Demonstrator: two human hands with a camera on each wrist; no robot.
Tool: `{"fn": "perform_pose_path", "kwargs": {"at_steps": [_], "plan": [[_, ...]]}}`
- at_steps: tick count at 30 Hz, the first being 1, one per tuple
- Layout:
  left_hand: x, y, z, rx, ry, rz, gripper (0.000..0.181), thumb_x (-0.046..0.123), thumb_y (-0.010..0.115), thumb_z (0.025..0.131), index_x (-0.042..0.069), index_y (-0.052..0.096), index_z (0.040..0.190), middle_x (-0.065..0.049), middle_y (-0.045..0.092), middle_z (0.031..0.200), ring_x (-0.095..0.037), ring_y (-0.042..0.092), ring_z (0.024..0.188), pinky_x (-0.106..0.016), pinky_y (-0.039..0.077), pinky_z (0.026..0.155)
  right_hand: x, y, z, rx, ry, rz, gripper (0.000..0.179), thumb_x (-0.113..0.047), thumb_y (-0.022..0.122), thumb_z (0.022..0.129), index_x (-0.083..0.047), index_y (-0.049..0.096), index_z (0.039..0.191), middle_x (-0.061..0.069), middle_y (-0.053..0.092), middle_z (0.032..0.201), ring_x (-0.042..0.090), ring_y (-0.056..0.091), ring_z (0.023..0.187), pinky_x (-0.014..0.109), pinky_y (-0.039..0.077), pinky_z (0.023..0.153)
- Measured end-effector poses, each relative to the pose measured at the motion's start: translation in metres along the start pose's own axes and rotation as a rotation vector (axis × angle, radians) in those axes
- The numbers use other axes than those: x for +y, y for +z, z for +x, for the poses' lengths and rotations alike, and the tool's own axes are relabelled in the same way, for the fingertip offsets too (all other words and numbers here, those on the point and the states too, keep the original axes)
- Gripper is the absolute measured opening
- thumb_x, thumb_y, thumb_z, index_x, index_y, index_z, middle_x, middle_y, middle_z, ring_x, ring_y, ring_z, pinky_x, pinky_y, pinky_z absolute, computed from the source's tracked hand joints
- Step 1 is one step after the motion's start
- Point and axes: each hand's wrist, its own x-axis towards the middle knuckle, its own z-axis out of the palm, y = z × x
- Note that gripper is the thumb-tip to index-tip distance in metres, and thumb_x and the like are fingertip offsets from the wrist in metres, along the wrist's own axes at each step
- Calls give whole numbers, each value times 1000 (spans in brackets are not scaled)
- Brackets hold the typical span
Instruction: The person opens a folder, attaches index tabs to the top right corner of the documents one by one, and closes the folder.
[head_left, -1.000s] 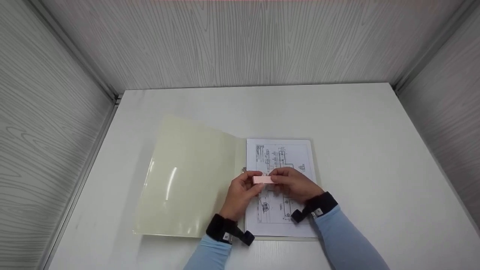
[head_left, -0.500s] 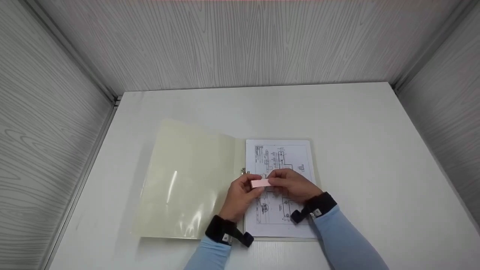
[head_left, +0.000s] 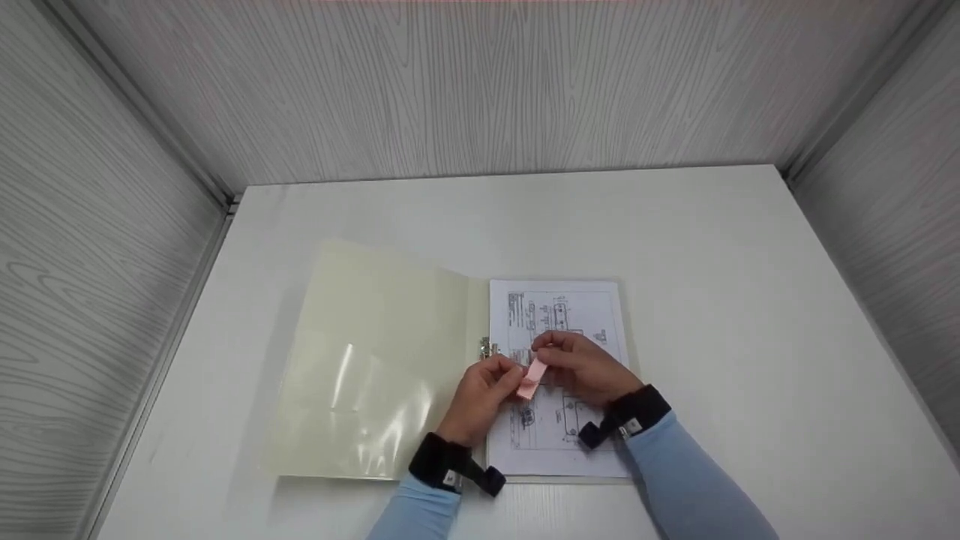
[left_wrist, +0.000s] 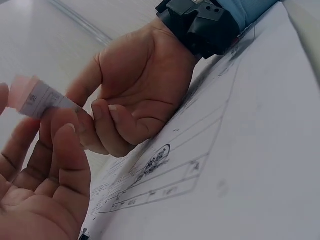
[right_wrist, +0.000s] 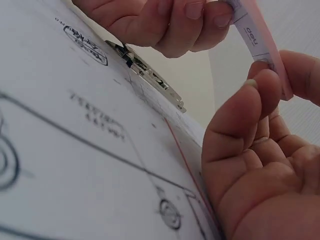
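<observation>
A small pink sticky note pad (head_left: 534, 377) is between both hands, above the papers. My left hand (head_left: 474, 397) pinches its lower end and my right hand (head_left: 592, 373) pinches its upper end. The pad slants in the head view, with a fold or lifted strip near its lower part. In the right wrist view, the pad (right_wrist: 254, 37) shows a white printed backing and a pink face. Beneath lies a stack of printed drawing sheets (head_left: 555, 459), inside an opened pale yellow folder (head_left: 375, 360).
A metal binder clip mechanism (head_left: 486, 348) sits at the folder's spine, left of the sheets. The folder's cover stands partly raised at the left. White table surface (head_left: 712, 300) surrounds the folder, with grey wood-grain panels (head_left: 480, 90) at the back and sides.
The pink sticky note pad has turned from lying level to a steep slant. My right hand has risen slightly at its end, while my left fingers have shifted slightly downward.
</observation>
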Motion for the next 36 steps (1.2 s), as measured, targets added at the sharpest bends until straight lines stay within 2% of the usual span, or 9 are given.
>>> {"fn": "perform_pose_path", "kwargs": {"at_steps": [6, 9, 12, 14, 18, 20, 23, 28, 36], "plan": [[-2, 0, -2, -46, 13, 35, 25, 14, 64, 93, -3, 55, 109, -13, 66, 93, -20, 64, 81, -30, 53, 73, -7, 18, -1, 31, -50, -91, 29, -14, 62, 94, 9, 51, 108, 12, 58, 94, 16, 57, 73, 25, 46, 63], [-2, -1, -2, -43, 30, 53, 41, 7, 69, 88, 2, 48, 123, -14, 65, 95, -21, 64, 82, -29, 53, 72, -11, 28, -2, 26, -59, -153, 31, -16, 62, 94, 6, 51, 112, 8, 60, 90, 15, 57, 74, 26, 47, 64], [-3, -1, -1, -22, 72, 26, 56, 3, 68, 87, 6, 41, 136, -16, 62, 97, -22, 63, 82, -29, 53, 69, -16, 35, -5, 16, -47, -191, 34, -15, 61, 95, 2, 47, 120, 10, 61, 90, 18, 61, 76, 30, 51, 67], [-3, -1, -1, 10, 105, -8, 59, 2, 67, 88, 4, 39, 140, -18, 61, 101, -24, 63, 83, -30, 54, 70, -18, 36, -7, 10, -23, -278, 36, -17, 62, 94, -1, 47, 123, 11, 63, 92, 20, 62, 77, 33, 53, 68], [-2, -1, 0, 66, 121, -53, 56, 4, 67, 88, -1, 38, 137, -21, 59, 107, -27, 63, 85, -34, 55, 74, -24, 38, -12, 7, 19, -475, 33, -21, 67, 91, -5, 57, 118, 11, 66, 98, 28, 62, 84, 41, 53, 73], [0, 0, 0, 78, 114, -84, 55, 4, 67, 88, -4, 39, 134, -20, 58, 107, -27, 63, 85, -38, 55, 75, -27, 38, -14, 17, 28, -524, 29, -22, 68, 90, -7, 62, 114, 11, 67, 100, 34, 62, 89, 43, 52, 75], [2, 0, 0, 88, 118, -120, 51, 5, 66, 90, -7, 39, 131, -19, 58, 108, -26, 64, 81, -39, 55, 75, -33, 37, -17, 33, 26, -522, 26, -21, 68, 90, -8, 65, 112, 14, 67, 97, 35, 61, 86, 42, 52, 74], [1, 0, -1, 82, 123, -170, 46, 8, 64, 91, -11, 41, 127, -16, 57, 107, -22, 63, 77, -33, 54, 71, -37, 30, -19, 54, -15, -526, 25, -19, 67, 90, -6, 63, 111, 14, 64, 90, 23, 59, 76, 42, 53, 72], [-2, 1, 0, 70, 90, -101, 37, 7, 73, 84, -1, 54, 115, -15, 61, 103, -23, 62, 84, -30, 53, 73, -36, 36, -19, 85, -29, -539, 30, -27, 71, 88, -6, 61, 107, 7, 61, 84, 17, 53, 67, 32, 46, 61]]}}
